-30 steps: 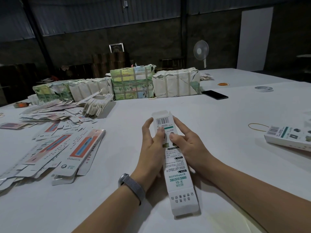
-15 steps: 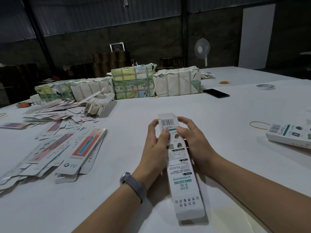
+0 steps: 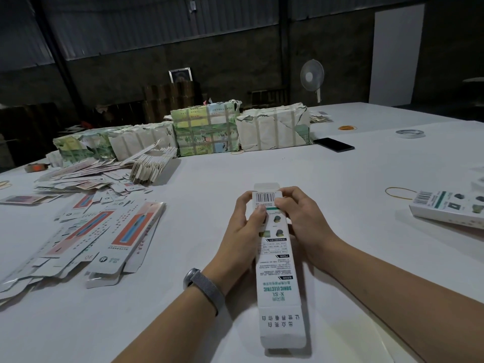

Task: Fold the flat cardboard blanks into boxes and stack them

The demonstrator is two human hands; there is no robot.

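Both hands sit at the far end of one long white box (image 3: 277,260), which lies lengthwise on the white table (image 3: 209,323) pointing away from me. The left hand (image 3: 245,229) pinches that end, thumb laid over the printed face below the barcode, fingers curled round the left edge. The right hand (image 3: 301,218) grips the opposite edge, fingertips curled onto the barcode panel. I see a small end flap standing up beyond the fingers. A grey wristband (image 3: 207,286) sits on the left wrist. To the left, flat cardboard blanks (image 3: 78,231) lie fanned and overlapping, with a looser heap (image 3: 86,174) behind them. At the right edge rests a folded box (image 3: 450,209), with a yellow rubber band (image 3: 398,193) just beside it. Further back: wrapped bundles (image 3: 207,129) in a row, a dark phone (image 3: 334,144), a tape roll (image 3: 410,133), and a standing fan (image 3: 312,76) beyond the table.
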